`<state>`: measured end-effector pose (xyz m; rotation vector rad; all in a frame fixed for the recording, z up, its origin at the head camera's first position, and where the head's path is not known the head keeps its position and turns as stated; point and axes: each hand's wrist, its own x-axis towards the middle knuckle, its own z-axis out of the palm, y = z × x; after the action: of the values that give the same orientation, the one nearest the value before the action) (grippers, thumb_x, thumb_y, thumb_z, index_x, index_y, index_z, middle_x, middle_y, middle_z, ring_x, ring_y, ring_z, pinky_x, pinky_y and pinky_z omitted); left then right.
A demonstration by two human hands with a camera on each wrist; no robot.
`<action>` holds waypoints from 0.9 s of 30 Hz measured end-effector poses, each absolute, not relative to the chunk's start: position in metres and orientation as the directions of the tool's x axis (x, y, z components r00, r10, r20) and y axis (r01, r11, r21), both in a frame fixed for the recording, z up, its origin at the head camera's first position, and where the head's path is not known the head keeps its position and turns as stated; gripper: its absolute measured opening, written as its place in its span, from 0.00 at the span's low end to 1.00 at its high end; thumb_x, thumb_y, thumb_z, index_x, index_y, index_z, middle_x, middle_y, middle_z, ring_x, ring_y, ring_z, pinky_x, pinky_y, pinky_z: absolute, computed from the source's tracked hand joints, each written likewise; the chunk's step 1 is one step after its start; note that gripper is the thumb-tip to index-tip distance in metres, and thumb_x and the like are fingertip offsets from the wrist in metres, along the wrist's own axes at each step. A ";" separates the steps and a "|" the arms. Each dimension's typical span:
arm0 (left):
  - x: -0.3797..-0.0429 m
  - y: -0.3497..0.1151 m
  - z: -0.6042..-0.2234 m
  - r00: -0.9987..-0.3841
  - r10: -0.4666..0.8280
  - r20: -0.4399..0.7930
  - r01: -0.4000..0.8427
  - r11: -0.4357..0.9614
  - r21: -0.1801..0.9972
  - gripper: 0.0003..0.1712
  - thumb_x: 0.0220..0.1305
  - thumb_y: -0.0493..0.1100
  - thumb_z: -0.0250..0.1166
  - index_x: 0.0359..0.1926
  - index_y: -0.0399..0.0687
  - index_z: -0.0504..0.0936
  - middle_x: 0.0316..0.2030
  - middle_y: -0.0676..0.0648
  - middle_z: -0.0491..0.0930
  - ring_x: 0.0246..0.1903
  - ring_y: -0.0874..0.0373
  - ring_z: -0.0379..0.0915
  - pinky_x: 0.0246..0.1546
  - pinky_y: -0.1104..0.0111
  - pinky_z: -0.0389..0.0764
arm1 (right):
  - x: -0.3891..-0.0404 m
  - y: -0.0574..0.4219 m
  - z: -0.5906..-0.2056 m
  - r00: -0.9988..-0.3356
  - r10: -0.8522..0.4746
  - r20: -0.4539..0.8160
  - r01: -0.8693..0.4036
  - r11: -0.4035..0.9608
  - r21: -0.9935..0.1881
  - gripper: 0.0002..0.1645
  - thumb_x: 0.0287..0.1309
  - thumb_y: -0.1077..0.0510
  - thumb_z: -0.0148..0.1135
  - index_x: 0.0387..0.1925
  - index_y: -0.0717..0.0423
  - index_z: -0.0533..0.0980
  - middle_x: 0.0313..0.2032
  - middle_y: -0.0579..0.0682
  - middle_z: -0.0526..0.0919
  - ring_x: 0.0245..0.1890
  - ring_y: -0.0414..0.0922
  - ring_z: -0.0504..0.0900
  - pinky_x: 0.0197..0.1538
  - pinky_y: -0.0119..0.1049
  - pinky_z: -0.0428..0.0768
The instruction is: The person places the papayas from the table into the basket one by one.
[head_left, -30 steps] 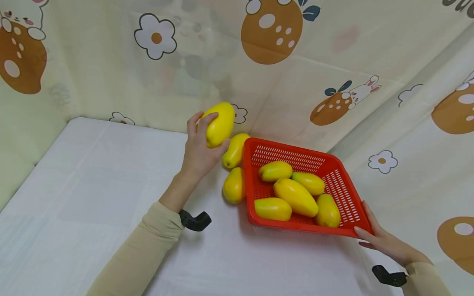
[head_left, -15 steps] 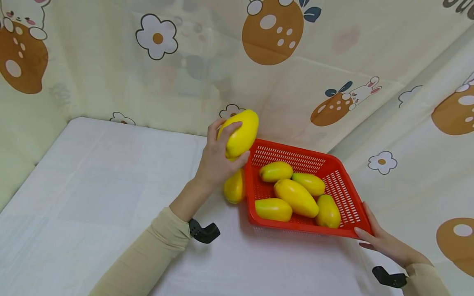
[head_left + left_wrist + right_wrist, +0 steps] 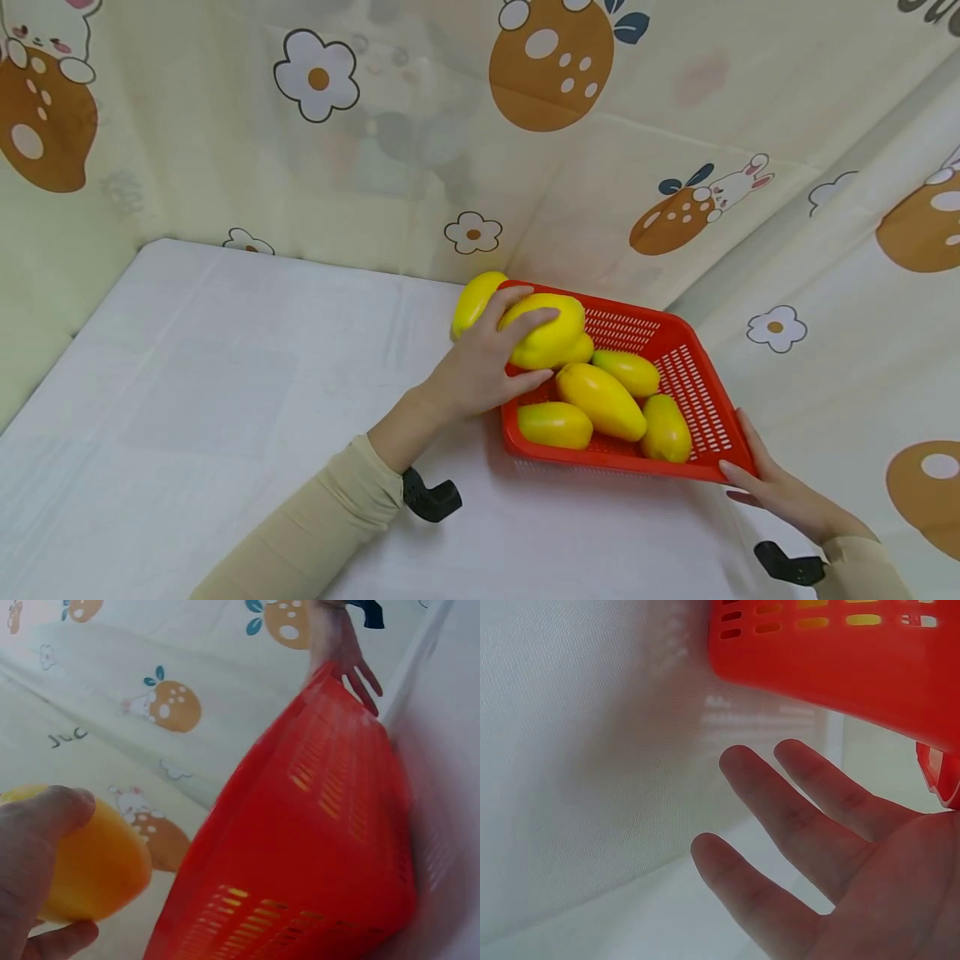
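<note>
In the head view my left hand [image 3: 480,362] grips a yellow mango [image 3: 547,329] over the back left of a red plastic basket [image 3: 705,400]. The left wrist view shows the thumb and fingers around this mango [image 3: 101,862], beside the basket wall [image 3: 277,825]. Several more mangoes [image 3: 600,400] lie inside the basket. Another mango [image 3: 477,300] sits outside, behind the left hand. My right hand [image 3: 787,492] holds the basket's right front corner, thumb at the rim. Its other fingers [image 3: 795,825] are spread below the basket in the right wrist view.
A white cloth-covered table [image 3: 225,375] extends left and in front of the basket. Patterned curtain walls [image 3: 420,167] stand close behind the basket and along the right side. Black wrist devices [image 3: 432,497] sit on both wrists.
My left hand has carried the mango right and down, from left of the basket to over its back left part. The right hand and basket stay in place.
</note>
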<state>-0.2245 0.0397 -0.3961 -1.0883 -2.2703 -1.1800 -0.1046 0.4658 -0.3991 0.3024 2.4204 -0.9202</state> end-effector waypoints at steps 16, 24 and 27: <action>-0.214 0.049 -0.405 -0.502 0.747 0.437 0.858 0.364 0.363 0.35 0.55 0.52 0.62 0.63 0.68 0.59 0.66 0.50 0.51 0.64 0.58 0.51 0.55 0.71 0.70 | -0.104 0.466 -0.403 -0.857 0.041 -0.514 0.370 0.742 -0.558 0.52 0.63 0.45 0.45 0.59 0.28 0.12 0.66 0.63 0.22 0.59 0.68 0.53 0.47 0.53 0.77; -0.209 0.049 -0.405 -0.477 0.797 0.370 0.863 0.345 0.370 0.33 0.55 0.48 0.61 0.61 0.72 0.61 0.66 0.51 0.49 0.64 0.59 0.49 0.51 0.74 0.73 | -0.104 0.465 -0.402 -0.868 0.027 -0.497 0.349 0.745 -0.569 0.51 0.64 0.46 0.44 0.60 0.29 0.13 0.66 0.65 0.23 0.58 0.69 0.53 0.47 0.53 0.77; -0.207 0.051 -0.404 -0.465 0.815 0.345 0.868 0.342 0.361 0.32 0.56 0.49 0.60 0.61 0.73 0.61 0.66 0.51 0.50 0.64 0.59 0.49 0.53 0.73 0.71 | -0.104 0.464 -0.402 -0.871 0.026 -0.491 0.344 0.747 -0.570 0.51 0.64 0.46 0.44 0.60 0.28 0.13 0.66 0.65 0.24 0.58 0.69 0.54 0.47 0.53 0.77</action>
<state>-0.2066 0.0507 -0.4045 -1.5655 -2.4870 -0.7701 -0.1039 0.4639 -0.4019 0.2807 2.4867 -0.9365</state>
